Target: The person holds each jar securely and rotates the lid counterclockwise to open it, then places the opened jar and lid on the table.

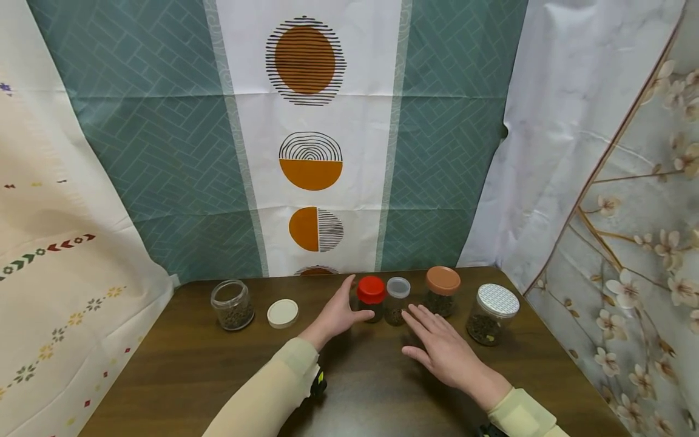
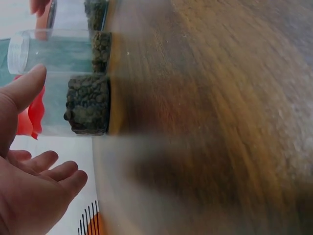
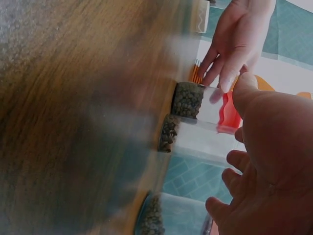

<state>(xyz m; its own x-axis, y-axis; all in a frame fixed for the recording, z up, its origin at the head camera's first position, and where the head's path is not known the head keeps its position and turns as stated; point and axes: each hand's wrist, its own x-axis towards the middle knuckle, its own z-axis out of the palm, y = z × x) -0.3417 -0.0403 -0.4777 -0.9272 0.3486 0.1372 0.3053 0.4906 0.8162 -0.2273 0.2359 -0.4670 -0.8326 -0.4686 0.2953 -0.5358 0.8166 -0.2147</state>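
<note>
A clear jar with a red lid stands at the back of the table, dark pellets in its lower part. My left hand is beside it on the left, thumb and fingers spread apart around its near side; whether it touches the jar I cannot tell. Right next to that jar is a slim jar with a translucent lid. In front and to the right of the slim jar hovers my right hand, fingers extended and holding nothing. The pellets in the red-lidded jar show clearly in the left wrist view.
Further right stand a jar with an orange-brown lid and one with a white patterned lid. On the left are an uncovered jar with dark contents and a loose cream lid. A patterned curtain hangs behind the wooden table.
</note>
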